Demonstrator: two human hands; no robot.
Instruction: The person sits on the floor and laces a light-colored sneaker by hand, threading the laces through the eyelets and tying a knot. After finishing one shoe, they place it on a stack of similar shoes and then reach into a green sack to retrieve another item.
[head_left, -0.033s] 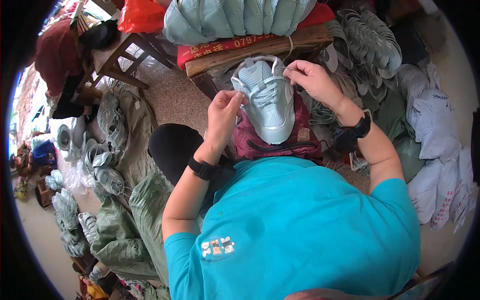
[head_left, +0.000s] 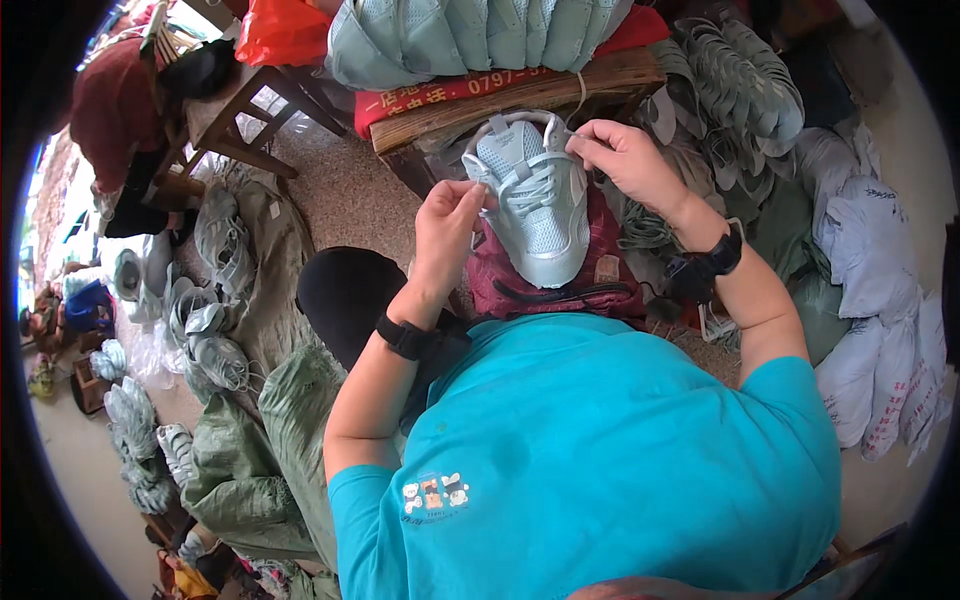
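Observation:
A pale blue-grey sneaker (head_left: 541, 215) lies in front of me, toe toward my body. Its pale shoelace (head_left: 532, 188) crosses the mesh tongue. My left hand (head_left: 451, 217) is closed at the left row of eyelets, thumb and finger pinched on the lace, which they mostly hide. At the upper right eyelets my right hand (head_left: 622, 158) pinches a thin strand, seemingly the lace's other end. Beneath the shoe is a dark red cloth (head_left: 610, 285) over my lap.
A wooden bench (head_left: 520, 97) with a red cover carries a row of shoe uppers (head_left: 480, 38). More uppers (head_left: 740, 85) hang in bundles at the right, above white sacks (head_left: 870, 260). Green sacks (head_left: 245, 470) and loose shoes (head_left: 222, 240) lie at left, near a wooden stool (head_left: 225, 115).

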